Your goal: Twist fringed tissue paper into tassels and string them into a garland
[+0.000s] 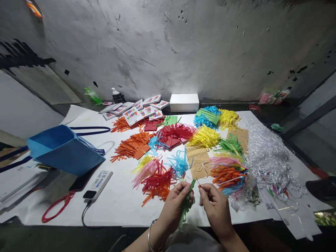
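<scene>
My left hand point(176, 204) is closed round a green paper tassel point(186, 207), whose fringed strips hang below the fingers. The tassel's narrow top sticks up above the thumb. Close on its right, my right hand point(214, 206) pinches a thin dark needle-like piece point(198, 182), its tip pointing up and left toward the tassel's top. A pale string point(201, 168) lies in loops on a brown paper piece point(196, 157) just beyond both hands. Red fringed paper point(159, 180) is left of my left hand, and orange fringed paper point(223, 175) is beyond my right hand.
A blue bag point(65, 148), a white power bank point(98, 184) and a red loop point(56, 210) are at the left. Printed cards point(132, 115) and a white box point(184, 103) stand along the back. A heap of white string point(270, 157) covers the right side.
</scene>
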`<control>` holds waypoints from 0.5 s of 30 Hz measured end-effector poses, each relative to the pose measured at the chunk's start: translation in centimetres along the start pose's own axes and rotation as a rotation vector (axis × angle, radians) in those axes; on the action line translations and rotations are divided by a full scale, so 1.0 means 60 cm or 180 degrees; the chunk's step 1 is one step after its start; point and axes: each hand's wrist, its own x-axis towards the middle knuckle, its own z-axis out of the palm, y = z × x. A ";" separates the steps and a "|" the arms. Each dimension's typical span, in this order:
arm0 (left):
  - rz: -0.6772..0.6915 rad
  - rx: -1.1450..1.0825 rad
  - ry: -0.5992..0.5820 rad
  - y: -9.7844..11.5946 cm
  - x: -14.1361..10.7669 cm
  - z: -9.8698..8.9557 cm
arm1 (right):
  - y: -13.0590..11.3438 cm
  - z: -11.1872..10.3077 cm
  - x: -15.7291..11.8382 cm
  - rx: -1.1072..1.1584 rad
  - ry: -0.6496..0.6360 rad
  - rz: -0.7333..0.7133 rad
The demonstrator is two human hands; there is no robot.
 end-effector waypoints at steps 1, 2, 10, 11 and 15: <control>-0.0023 -0.0062 -0.0022 0.000 0.001 0.001 | 0.000 0.000 0.000 -0.0018 -0.0073 0.0002; -0.0037 -0.0106 -0.0033 0.001 0.001 0.002 | 0.000 -0.001 -0.001 -0.0035 -0.0140 0.0010; -0.0163 -0.0328 -0.0012 -0.001 0.005 0.001 | -0.004 -0.002 -0.005 -0.0149 -0.0210 0.0010; -0.0164 -0.0329 -0.0038 -0.002 0.006 0.001 | -0.005 -0.003 -0.005 -0.0153 -0.0209 0.0006; -0.0197 -0.0178 -0.0098 -0.003 0.009 -0.002 | -0.008 -0.006 -0.003 -0.0252 -0.0187 -0.0104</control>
